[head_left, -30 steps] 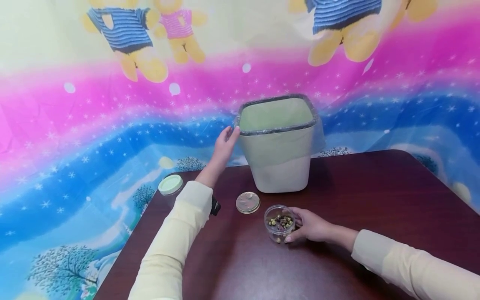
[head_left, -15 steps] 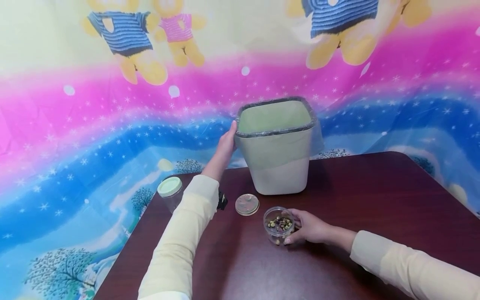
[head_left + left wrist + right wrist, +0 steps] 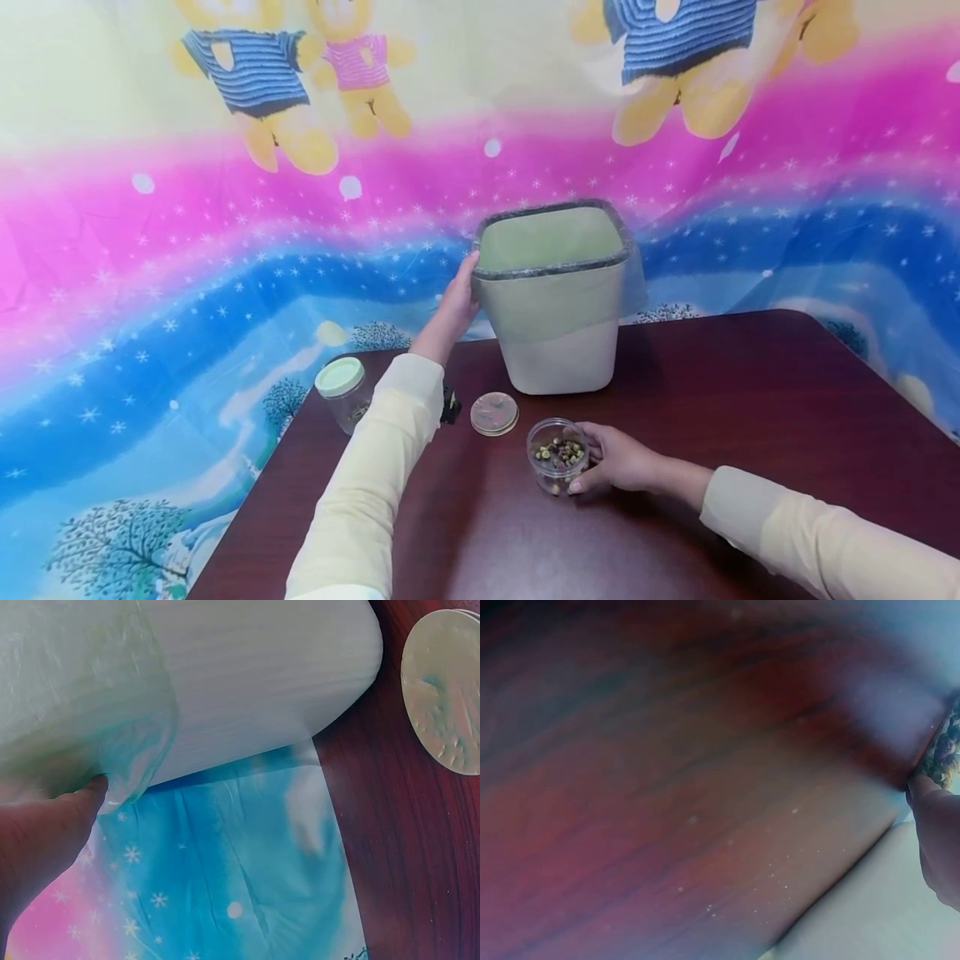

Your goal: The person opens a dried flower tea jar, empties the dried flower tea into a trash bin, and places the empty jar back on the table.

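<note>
In the head view a white trash can with a clear bag over its grey rim stands on the table. My left hand lies against its left side, the straight thumb touching the bag just below the rim; the other fingers are hidden behind the can. My right hand grips a small clear plastic tub from its right side, thumb in front. Dried flower buds lie inside the lidless tub. The right wrist view catches only the thumb and a few buds at its edge.
A round shiny lid lies on the dark red-brown table between the can and the tub. Further left, near the table edge, stands a clear jar with a pale green lid, partly behind my left sleeve. A printed cloth hangs behind.
My left hand has moved from the can's rim, with fingers apart, to lie against its left side. The right hand keeps its hold on the tub. The view has shifted slightly.
</note>
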The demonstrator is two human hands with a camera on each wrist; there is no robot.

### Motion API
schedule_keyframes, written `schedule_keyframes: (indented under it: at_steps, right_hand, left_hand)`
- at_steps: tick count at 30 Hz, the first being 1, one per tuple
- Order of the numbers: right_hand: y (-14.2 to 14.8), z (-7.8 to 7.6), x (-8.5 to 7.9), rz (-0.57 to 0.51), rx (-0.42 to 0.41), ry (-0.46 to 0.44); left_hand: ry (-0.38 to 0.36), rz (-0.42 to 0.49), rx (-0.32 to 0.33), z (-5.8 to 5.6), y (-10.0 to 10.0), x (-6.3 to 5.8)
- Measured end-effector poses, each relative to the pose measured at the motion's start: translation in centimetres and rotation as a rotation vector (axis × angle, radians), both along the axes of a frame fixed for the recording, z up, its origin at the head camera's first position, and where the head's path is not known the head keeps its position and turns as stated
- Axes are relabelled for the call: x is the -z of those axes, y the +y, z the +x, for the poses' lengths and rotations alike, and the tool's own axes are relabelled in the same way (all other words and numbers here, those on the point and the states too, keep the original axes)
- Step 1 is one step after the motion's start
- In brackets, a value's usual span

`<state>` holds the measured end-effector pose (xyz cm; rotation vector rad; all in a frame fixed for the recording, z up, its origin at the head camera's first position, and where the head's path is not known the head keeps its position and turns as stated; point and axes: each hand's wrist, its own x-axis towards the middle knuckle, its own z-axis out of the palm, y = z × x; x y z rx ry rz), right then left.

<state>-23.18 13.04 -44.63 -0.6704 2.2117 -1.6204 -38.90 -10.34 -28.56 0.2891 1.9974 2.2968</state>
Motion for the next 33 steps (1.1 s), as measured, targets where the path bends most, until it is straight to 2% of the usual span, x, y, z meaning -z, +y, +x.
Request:
schedule_keyframes:
  at_steps: [8,16,22,33]
  right_hand:
    - [0.1,0.0,0.1,-0.021,0.001,0.026]
    - [0.5,-0.2,-0.2,-0.038,0.009,0.019]
    - [1.2,-0.1,-1.9,0.006,0.039,0.019]
    - [3.0,-0.8,-5.3,0.033,0.065,0.116]
  left_hand:
    - [-0.003,0.017,0.004,-0.3,0.1,0.3]
    - [-0.010,0.020,-0.003,-0.1,0.3,0.1]
    - [-0.009,0.016,-0.011,0.0,0.2,-0.1]
    - [0.008,-0.012,-0.002,-0.1,0.2,0.1]
